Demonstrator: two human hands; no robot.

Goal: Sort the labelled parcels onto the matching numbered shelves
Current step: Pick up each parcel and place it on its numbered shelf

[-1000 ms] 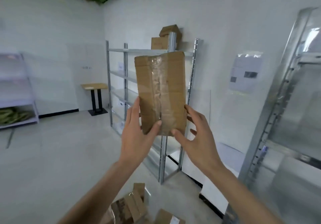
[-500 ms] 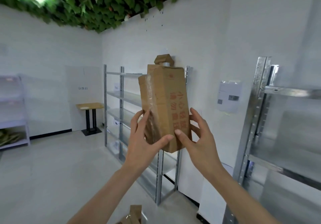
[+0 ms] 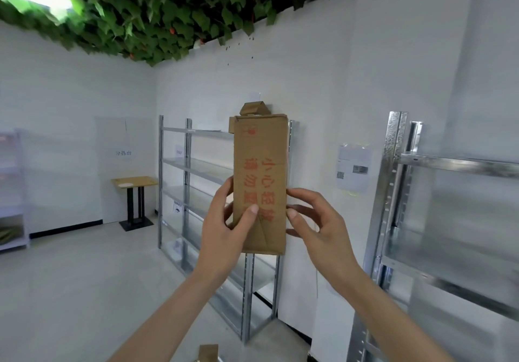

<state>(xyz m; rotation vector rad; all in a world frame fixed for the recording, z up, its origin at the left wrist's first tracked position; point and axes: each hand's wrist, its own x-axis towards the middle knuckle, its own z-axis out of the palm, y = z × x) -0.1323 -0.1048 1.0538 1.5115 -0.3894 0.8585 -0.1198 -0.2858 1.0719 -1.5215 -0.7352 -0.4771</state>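
Both hands, left hand [image 3: 224,229] and right hand [image 3: 317,224], grasp the upright parcel [image 3: 259,182] before the shelves [image 3: 196,170], probably hunting its label.

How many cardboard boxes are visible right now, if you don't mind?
3: the held parcel; a box atop the far shelving, partly hidden; another box at the bottom edge. More may be hidden.

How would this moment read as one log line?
stage: checking parcel | left hand: holds box | right hand: holds box | box: upright, unshelved
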